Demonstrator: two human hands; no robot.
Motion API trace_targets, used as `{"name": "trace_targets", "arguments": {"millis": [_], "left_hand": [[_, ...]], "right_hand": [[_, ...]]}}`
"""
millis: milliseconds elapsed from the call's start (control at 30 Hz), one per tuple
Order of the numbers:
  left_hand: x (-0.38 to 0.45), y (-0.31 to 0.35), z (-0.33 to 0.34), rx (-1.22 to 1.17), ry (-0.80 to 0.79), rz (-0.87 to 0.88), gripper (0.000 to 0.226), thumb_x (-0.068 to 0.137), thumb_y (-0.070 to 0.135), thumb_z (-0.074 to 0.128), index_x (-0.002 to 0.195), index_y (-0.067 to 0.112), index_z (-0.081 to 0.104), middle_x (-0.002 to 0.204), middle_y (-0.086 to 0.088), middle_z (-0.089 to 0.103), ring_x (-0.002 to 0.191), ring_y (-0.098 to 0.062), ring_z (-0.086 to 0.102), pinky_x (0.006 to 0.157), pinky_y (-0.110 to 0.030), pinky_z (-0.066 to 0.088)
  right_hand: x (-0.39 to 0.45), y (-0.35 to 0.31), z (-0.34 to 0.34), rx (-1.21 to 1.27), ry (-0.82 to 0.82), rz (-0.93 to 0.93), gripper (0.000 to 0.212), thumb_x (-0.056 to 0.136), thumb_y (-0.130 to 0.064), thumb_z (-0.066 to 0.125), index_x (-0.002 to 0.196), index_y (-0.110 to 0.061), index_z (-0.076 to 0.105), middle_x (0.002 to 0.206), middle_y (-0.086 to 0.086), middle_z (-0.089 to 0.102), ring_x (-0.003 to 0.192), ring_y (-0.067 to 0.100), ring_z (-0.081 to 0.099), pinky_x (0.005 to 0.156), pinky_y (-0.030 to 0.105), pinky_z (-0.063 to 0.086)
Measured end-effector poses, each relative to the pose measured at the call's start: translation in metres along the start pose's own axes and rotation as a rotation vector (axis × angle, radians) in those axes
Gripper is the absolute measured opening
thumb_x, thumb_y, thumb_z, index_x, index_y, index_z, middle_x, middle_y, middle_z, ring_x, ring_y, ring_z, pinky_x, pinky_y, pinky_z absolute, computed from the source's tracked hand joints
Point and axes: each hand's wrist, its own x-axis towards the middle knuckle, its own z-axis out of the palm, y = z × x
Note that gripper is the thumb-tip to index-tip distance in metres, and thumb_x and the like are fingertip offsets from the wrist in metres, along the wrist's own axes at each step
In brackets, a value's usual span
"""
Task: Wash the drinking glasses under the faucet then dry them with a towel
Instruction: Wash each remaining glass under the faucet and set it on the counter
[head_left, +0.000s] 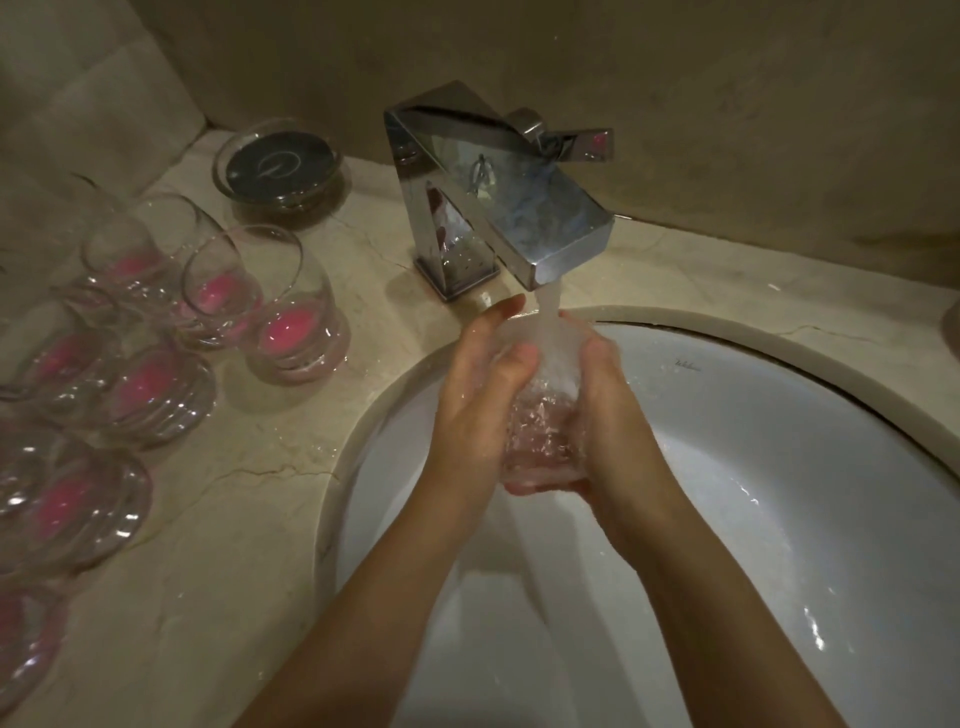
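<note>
Presently, one glass (540, 410) is under rinse, held over the sink (779, 467) at centre frame.

Water from the faucet (498, 208) at 12 o'clock runs into its open mouth; the left hand (478, 405) and right hand (608, 415) are clasped around its sides, fingers cupped beneath. Judged rigid, breakable and slippery when wet: hold the body wall and support the base. More glasses (291, 312) stand on the counter (249, 519) at 9 o'clock.

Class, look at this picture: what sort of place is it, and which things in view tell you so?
Probably a bathroom vanity, perhaps in a hotel: a round white basin set under a marble counter, a chrome faucet running, and a glass soap dish by the wall.
</note>
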Motion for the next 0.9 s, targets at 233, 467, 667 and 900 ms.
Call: {"name": "trace_targets", "arguments": {"millis": [233, 467, 667, 900], "left_hand": [[0.0, -0.004, 0.001, 0.251, 0.023, 0.089, 0.05, 0.081, 0.044, 0.063, 0.126, 0.023, 0.058, 0.122, -0.002, 0.066, 0.114, -0.017, 0.063, 0.097, -0.037, 0.051], [-0.006, -0.001, -0.004, 0.019, -0.006, -0.137, 0.052, 0.082, 0.033, 0.061, 0.133, 0.025, 0.054, 0.114, 0.0, 0.069, 0.095, -0.015, 0.069, 0.077, -0.025, 0.055], [-0.019, 0.012, -0.02, 0.067, -0.092, -0.288, 0.046, 0.072, 0.043, 0.072, 0.102, 0.009, 0.07, 0.093, -0.006, 0.074, 0.085, -0.019, 0.071, 0.077, -0.031, 0.055], [-0.019, 0.036, -0.02, 0.149, -0.087, -0.276, 0.07, 0.049, 0.013, 0.087, 0.115, 0.016, 0.062, 0.107, -0.002, 0.073, 0.095, -0.016, 0.072, 0.078, -0.025, 0.057]], "right_hand": [[0.003, 0.011, 0.001, -0.183, 0.116, -0.119, 0.041, 0.092, -0.065, 0.022, 0.128, -0.063, 0.041, 0.089, 0.003, 0.07, 0.075, 0.016, 0.072, 0.065, 0.038, 0.061], [0.0, 0.012, 0.0, -0.1, 0.1, -0.133, 0.035, 0.102, -0.051, 0.023, 0.129, -0.058, 0.042, 0.105, -0.005, 0.068, 0.082, 0.019, 0.073, 0.062, 0.041, 0.062], [-0.001, 0.016, -0.004, 0.037, 0.033, 0.017, 0.064, 0.089, -0.07, 0.036, 0.132, -0.024, 0.043, 0.117, 0.017, 0.065, 0.095, 0.033, 0.071, 0.076, 0.054, 0.059], [-0.014, -0.005, -0.013, 0.008, 0.08, 0.041, 0.031, 0.103, -0.037, 0.035, 0.106, -0.022, 0.062, 0.103, 0.007, 0.07, 0.09, 0.014, 0.07, 0.079, 0.039, 0.058]]}}
